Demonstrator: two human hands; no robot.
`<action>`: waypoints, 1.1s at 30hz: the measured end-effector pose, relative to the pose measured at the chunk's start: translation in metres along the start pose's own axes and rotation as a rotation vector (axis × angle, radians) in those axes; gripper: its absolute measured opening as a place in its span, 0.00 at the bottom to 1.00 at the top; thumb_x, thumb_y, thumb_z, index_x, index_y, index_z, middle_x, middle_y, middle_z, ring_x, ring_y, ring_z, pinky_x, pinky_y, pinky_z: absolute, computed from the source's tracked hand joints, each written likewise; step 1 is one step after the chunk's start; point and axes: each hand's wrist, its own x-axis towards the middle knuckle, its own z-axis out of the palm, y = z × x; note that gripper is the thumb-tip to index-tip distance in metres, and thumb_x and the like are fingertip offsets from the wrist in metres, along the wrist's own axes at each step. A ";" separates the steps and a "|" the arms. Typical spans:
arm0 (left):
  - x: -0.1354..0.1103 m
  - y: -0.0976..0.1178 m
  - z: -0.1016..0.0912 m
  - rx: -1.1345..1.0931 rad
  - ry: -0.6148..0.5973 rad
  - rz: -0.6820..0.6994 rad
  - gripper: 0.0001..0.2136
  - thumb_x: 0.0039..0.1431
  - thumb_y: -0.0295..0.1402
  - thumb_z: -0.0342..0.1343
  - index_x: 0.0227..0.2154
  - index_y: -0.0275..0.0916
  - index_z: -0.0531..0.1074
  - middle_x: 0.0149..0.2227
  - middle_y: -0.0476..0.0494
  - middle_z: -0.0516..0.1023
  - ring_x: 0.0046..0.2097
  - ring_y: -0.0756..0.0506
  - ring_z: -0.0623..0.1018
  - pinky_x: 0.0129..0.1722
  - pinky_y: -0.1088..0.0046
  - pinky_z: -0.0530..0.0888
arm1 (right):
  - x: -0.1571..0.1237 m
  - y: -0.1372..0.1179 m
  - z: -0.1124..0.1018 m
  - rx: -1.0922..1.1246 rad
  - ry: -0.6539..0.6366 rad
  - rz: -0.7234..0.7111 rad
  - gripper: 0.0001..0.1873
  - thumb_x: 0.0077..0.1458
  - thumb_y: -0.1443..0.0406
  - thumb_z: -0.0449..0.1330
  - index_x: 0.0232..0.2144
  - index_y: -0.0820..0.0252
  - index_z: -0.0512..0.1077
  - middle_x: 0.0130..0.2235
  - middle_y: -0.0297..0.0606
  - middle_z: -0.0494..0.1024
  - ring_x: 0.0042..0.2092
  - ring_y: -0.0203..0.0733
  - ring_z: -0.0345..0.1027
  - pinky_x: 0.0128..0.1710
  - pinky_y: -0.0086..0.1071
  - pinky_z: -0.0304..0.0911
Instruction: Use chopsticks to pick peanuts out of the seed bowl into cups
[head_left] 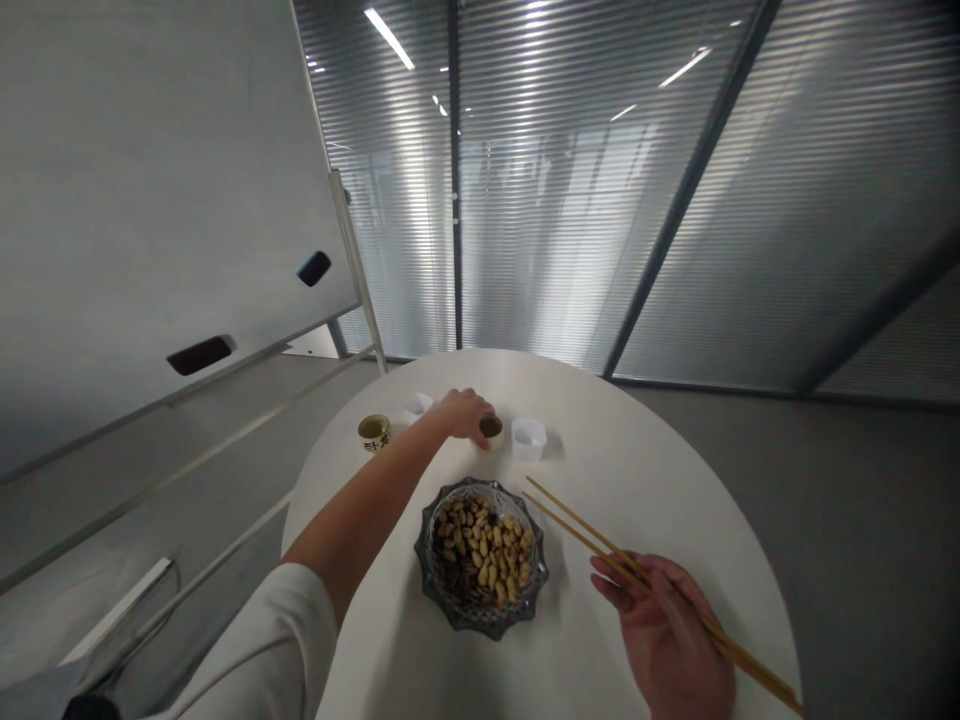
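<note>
My left hand (459, 412) stretches across the table with its thumb and fingers round the side of a small cup (491, 427). The cup's dark mouth faces up, and my fingers cover part of its wall. A pair of wooden chopsticks (577, 530) rests in my right hand (671, 625), tips slightly apart and pointing left over the table, with nothing between them. Between my hands stands a dark, scalloped glass bowl (427, 575). It holds peanuts (499, 560) in their shells and, at its lower left, darker striped seeds (455, 577).
A white square container (529, 440) stands just right of the cup. Behind my left wrist is another white container (417, 406), partly hidden. A green cup with dark lettering (374, 433) sits at the left of the round white table (637, 440). A whiteboard (172, 180) stands left.
</note>
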 end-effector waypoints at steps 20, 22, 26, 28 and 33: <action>-0.065 -0.092 0.006 -0.078 -0.039 -0.278 0.38 0.45 0.39 0.71 0.61 0.43 0.69 0.59 0.36 0.75 0.57 0.34 0.76 0.56 0.63 0.71 | 0.002 -0.002 0.001 0.017 0.030 -0.063 0.08 0.53 0.60 0.71 0.34 0.57 0.80 0.34 0.42 0.85 0.35 0.54 0.84 0.32 0.40 0.81; -0.064 -0.079 -0.012 -0.124 0.067 -0.252 0.38 0.47 0.46 0.70 0.62 0.44 0.68 0.59 0.38 0.74 0.56 0.35 0.76 0.57 0.64 0.71 | 0.002 -0.004 0.001 0.018 0.021 -0.081 0.07 0.54 0.61 0.70 0.35 0.57 0.80 0.35 0.42 0.85 0.36 0.54 0.84 0.32 0.41 0.80; -0.037 -0.024 -0.054 -0.236 0.238 -0.100 0.41 0.51 0.56 0.64 0.64 0.43 0.64 0.61 0.38 0.72 0.57 0.37 0.75 0.58 0.65 0.70 | -0.005 -0.012 0.004 -0.010 -0.008 -0.182 0.06 0.55 0.62 0.68 0.33 0.59 0.81 0.34 0.42 0.84 0.32 0.52 0.83 0.30 0.42 0.80; -0.014 0.016 -0.065 -0.251 0.218 -0.051 0.40 0.50 0.58 0.63 0.63 0.44 0.66 0.59 0.40 0.74 0.55 0.37 0.76 0.56 0.65 0.71 | -0.010 -0.016 0.006 -0.033 -0.036 -0.229 0.05 0.55 0.63 0.67 0.32 0.60 0.81 0.34 0.42 0.83 0.29 0.51 0.82 0.27 0.43 0.80; 0.040 0.101 -0.055 -0.169 0.071 0.078 0.39 0.49 0.62 0.61 0.60 0.44 0.67 0.57 0.39 0.74 0.56 0.36 0.76 0.54 0.62 0.73 | -0.016 -0.020 0.010 -0.092 -0.112 -0.251 0.07 0.57 0.63 0.65 0.32 0.61 0.81 0.33 0.44 0.82 0.28 0.51 0.81 0.26 0.42 0.79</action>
